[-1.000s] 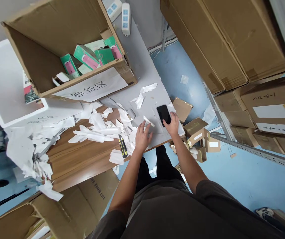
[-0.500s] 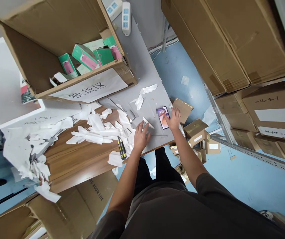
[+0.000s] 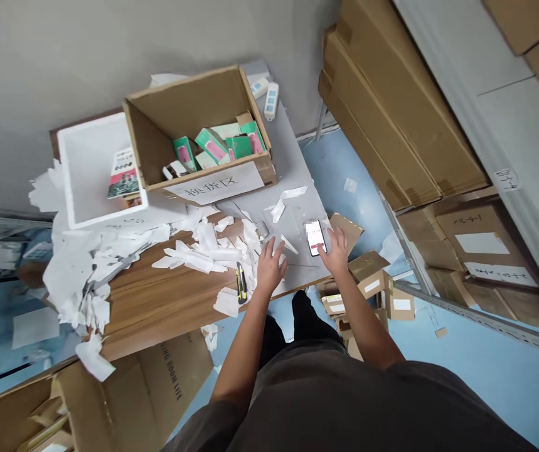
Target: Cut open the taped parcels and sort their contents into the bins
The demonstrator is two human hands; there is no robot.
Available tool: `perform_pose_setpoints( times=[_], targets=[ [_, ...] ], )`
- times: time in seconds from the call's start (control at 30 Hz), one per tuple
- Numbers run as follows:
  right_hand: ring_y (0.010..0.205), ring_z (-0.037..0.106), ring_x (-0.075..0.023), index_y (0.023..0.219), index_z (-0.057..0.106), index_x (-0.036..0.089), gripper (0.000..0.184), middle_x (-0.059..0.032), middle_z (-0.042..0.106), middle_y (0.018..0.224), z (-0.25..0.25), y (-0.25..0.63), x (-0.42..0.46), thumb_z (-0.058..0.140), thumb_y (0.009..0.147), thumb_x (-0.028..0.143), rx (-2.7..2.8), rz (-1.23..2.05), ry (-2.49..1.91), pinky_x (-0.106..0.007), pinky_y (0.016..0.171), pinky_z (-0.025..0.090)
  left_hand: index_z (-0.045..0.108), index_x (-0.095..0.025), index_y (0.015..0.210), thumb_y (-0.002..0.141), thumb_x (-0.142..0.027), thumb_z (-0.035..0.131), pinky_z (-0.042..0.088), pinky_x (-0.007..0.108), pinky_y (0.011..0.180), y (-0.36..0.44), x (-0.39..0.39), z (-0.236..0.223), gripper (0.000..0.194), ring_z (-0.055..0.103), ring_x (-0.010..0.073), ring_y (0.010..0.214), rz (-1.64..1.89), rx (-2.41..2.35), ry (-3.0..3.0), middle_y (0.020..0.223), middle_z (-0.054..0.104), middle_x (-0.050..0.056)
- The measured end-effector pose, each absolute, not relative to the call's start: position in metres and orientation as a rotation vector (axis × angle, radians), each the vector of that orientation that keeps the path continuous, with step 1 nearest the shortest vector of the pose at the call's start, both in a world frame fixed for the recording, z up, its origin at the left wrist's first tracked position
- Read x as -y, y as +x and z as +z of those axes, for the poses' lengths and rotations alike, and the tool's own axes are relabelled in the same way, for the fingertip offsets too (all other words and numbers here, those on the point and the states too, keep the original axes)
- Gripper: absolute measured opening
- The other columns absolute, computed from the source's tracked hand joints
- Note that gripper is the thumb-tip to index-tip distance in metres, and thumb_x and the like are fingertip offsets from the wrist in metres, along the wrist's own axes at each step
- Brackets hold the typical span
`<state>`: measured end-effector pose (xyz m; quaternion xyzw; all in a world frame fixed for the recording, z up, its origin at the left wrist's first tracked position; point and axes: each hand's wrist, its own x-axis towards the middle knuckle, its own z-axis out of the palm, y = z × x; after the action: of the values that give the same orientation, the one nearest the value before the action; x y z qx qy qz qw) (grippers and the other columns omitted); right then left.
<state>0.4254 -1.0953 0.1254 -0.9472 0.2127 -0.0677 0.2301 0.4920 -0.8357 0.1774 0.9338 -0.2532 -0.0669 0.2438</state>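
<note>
The right hand (image 3: 338, 250) lies flat and open on the gray table top (image 3: 292, 169). Its fingers touch the edge of a phone (image 3: 316, 237), which lies face up with its screen lit, at about 10 o'clock from the hand. The hand is not wrapped around the phone, likely so the screen stays easy to see and tap.

The left hand (image 3: 269, 267) rests open on the table too, palm down, holding nothing. It seems to prop the person up while they lean over. A yellow box cutter (image 3: 241, 284) lies at 9 o'clock from it, among many white paper scraps (image 3: 203, 251). At 12 o'clock stands a big cardboard box (image 3: 194, 135) with green boxes (image 3: 213, 145) inside.
</note>
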Motion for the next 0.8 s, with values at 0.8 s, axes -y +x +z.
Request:
perform_pose_setpoints(
  times=[0.8],
  targets=[
    [0.158,0.041,-0.0422,0.163,0.051,0.02,0.072,-0.022,0.043,0.171,0.24,0.409,0.556,0.062,0.097,0.045,0.901,-0.068,-2.465,-0.064,0.12,0.046,0.054,-0.025,0.163,0.095,-0.031,0.077,0.041,0.059,0.127,0.246,0.323,0.27,0.072,0.031,0.0413,0.166,0.179,-0.443,2.729,0.18,0.033,0.016]
  ],
)
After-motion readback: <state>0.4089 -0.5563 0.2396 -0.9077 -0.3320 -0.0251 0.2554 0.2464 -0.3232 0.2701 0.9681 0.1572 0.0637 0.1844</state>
